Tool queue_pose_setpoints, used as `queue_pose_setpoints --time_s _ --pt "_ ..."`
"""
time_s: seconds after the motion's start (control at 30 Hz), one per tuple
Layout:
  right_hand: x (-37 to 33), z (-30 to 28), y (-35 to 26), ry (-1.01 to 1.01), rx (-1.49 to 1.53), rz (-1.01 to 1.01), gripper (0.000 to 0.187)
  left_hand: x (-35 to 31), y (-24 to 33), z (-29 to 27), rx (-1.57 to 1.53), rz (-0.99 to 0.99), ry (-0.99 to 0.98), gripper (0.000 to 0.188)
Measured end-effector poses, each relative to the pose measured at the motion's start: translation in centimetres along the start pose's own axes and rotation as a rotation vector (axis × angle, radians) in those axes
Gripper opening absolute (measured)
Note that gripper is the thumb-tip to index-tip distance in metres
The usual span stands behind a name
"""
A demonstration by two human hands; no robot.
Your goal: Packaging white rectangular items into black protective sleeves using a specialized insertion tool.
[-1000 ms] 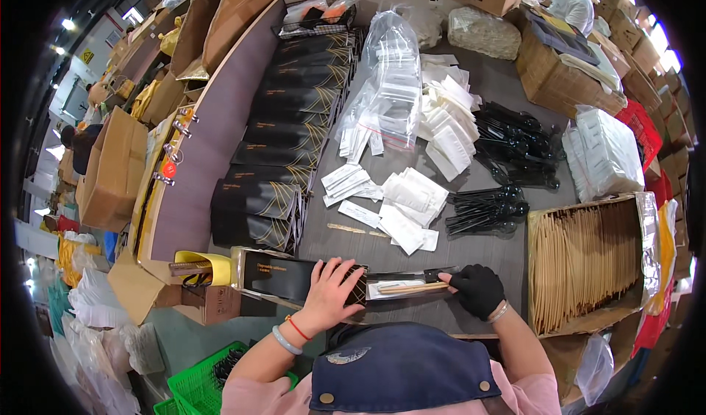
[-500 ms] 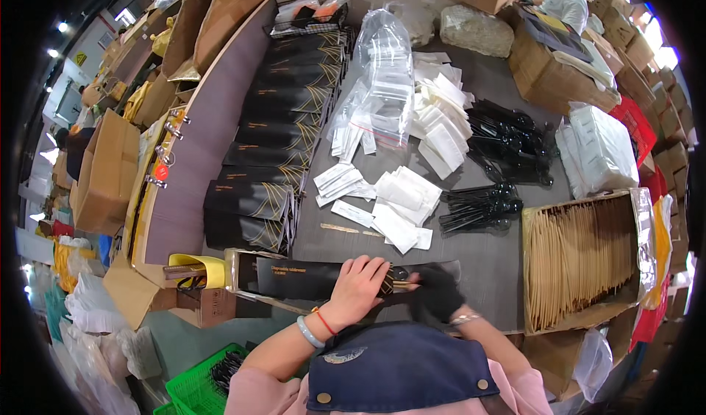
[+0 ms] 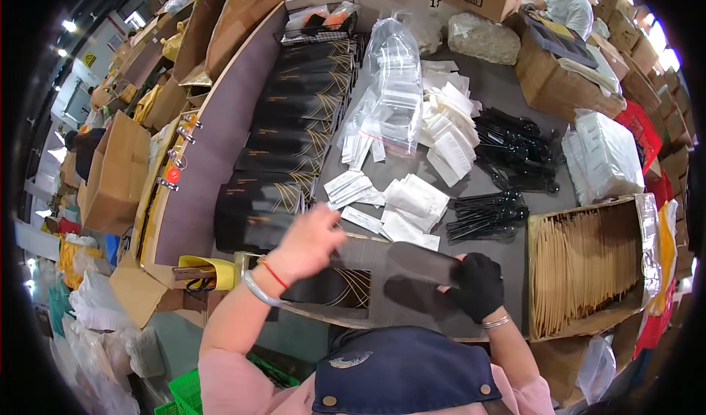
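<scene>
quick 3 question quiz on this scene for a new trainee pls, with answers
1. What does the right hand grip? A) a white packet B) a dark flat object C) a black spoon
2. True or false: the wooden sticks lie loose on the table.
3. Which wrist wears the red bracelet?

Key
1. B
2. False; they are packed in the cardboard box.
3. The left.

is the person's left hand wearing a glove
No, the person's left hand shows bare skin, while the right hand wears a close-fitting black glove.
</scene>
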State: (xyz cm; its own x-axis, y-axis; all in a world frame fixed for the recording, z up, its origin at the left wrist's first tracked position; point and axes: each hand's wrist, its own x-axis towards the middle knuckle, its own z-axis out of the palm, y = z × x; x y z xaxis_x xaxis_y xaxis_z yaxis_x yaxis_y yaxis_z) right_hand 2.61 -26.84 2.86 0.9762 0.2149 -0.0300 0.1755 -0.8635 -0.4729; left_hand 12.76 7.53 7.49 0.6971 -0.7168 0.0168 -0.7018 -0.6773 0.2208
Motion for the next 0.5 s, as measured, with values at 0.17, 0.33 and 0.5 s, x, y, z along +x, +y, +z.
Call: queue_pose_setpoints --time_s 0.17,0.33,0.5 --pt "-0.5 -0.5 -1.0 -0.036 -0.120 0.050 0.061 -3.3 2.1 5.2 -0.089 -0.434 0.281 0.041" --pt "-0.8 -0.7 -1.9 -0.071 -0.180 -0.038 0.061 -4.3 8.5 11.1 -0.202 -0.710 0.212 0.084" --pt "-0.9 -1.3 -2.2 -0.156 -0.234 -0.086 0.061 -4.7 8.1 11.4 -0.361 -0.681 0.276 0.084"
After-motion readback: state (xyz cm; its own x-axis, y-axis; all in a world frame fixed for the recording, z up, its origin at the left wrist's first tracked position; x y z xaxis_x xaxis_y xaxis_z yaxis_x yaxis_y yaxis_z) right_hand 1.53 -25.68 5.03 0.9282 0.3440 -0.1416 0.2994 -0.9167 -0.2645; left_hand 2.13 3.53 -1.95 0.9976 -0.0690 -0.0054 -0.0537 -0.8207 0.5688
